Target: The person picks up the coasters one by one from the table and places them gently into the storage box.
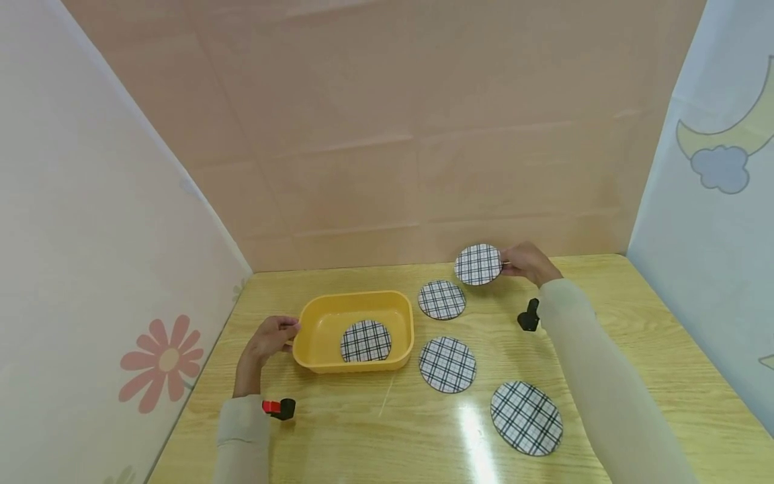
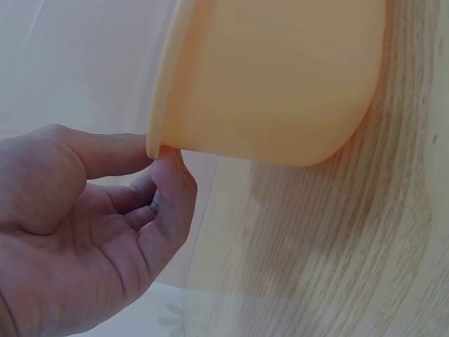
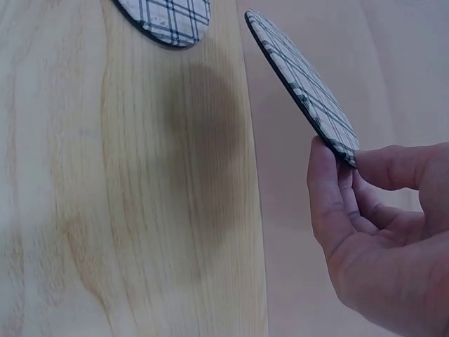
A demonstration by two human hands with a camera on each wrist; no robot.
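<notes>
A yellow plastic tub (image 1: 320,316) stands on the wooden table with one round plaid coaster (image 1: 365,341) lying inside it. My left hand (image 1: 270,334) pinches the tub's left rim (image 2: 156,144) between thumb and fingers. My right hand (image 1: 527,263) pinches the edge of another plaid coaster (image 1: 478,264), held tilted above the table near the back; the right wrist view shows that coaster (image 3: 302,88) lifted off the wood. Three more plaid coasters lie flat to the right of the tub: one (image 1: 442,300) behind, one (image 1: 447,364) in the middle, one (image 1: 526,417) nearest me.
Pale walls close the table (image 1: 635,323) in at the back, left and right. A black wrist mount (image 1: 529,316) hangs under my right arm and a red and black one (image 1: 279,407) sits at my left wrist.
</notes>
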